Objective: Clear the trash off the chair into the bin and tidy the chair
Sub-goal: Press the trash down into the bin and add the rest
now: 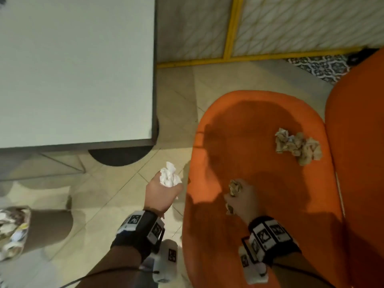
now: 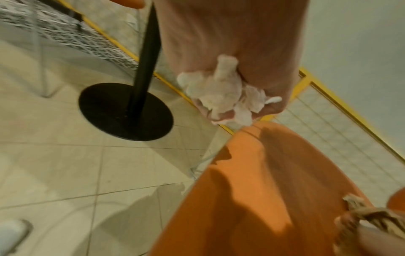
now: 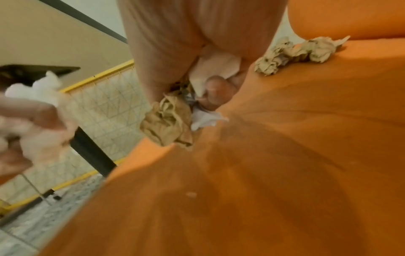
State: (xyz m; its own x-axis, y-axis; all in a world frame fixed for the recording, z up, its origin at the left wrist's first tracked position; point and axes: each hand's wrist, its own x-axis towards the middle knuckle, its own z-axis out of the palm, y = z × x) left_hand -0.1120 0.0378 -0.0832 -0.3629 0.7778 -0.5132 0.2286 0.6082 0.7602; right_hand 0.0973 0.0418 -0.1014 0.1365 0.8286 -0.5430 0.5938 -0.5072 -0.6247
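Left hand (image 1: 161, 194) grip clamps a fluffy white tissue wad (image 1: 169, 175); right hand (image 1: 241, 201) grip clamps crinkled brown paper (image 1: 235, 187) above the smooth orange chair (image 1: 239, 125).

we count one orange cushioned chair (image 1: 259, 125), one brown bin (image 1: 47, 227), one white-topped table (image 1: 76, 69) and two hands.

orange chair seat (image 1: 259, 125) | crumpled brown papers (image 1: 298, 145) on it (clumped near the backrest)

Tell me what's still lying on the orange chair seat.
A cluster of crumpled brown paper lies on the orange chair seat near the backrest. Whatever is under the right hand, which grips more paper, is hidden.
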